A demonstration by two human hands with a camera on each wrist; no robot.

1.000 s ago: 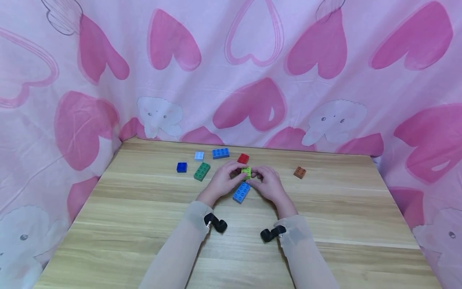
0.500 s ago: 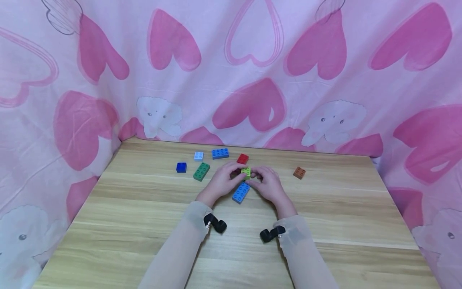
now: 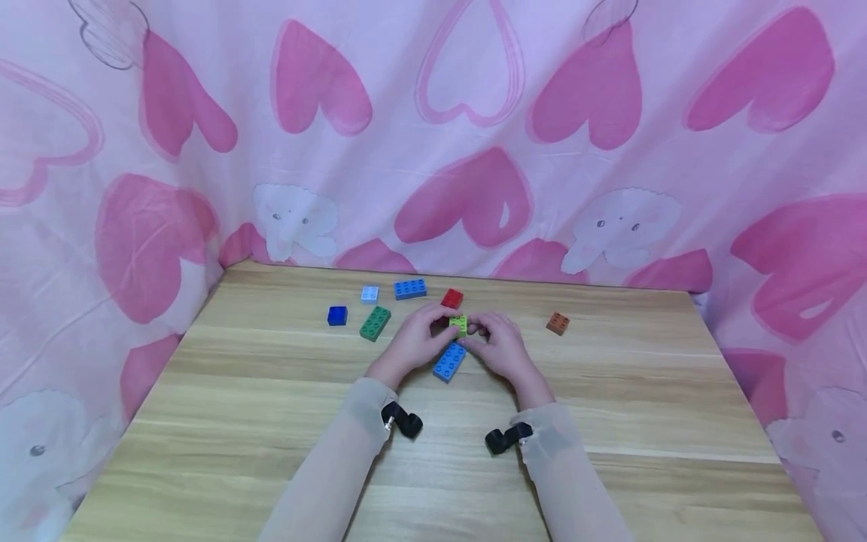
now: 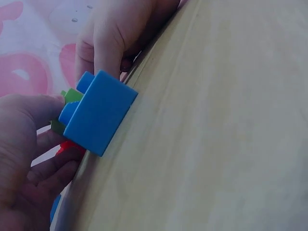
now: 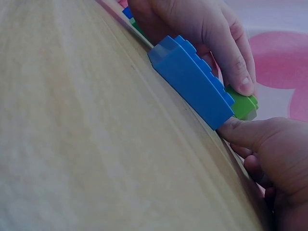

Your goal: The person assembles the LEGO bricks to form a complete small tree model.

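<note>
In the head view my left hand (image 3: 415, 339) pinches a lime green toy building brick (image 3: 458, 324) between thumb and finger. Just in front of it a long blue brick (image 3: 449, 362) lies on the table, studs up. The right wrist view has the lime brick (image 5: 243, 103) overlapping the far end of the blue brick (image 5: 192, 82). My right hand (image 3: 501, 348) is close on the right, its thumb at that end of the blue brick and its other fingers loosely bent beside the lime brick. A red brick (image 3: 452, 298) sits right behind the left fingertips.
On the wooden table (image 3: 609, 421), a green brick (image 3: 375, 324), a dark blue brick (image 3: 337, 315), a light blue brick (image 3: 369, 294) and another blue brick (image 3: 410, 289) lie to the left and back. A brown brick (image 3: 558, 324) lies right. A pink heart-printed curtain (image 3: 379, 165) hangs behind.
The head view has shifted slightly, so everything appears a little further left. Both hands keep their places at the lime and blue bricks.
</note>
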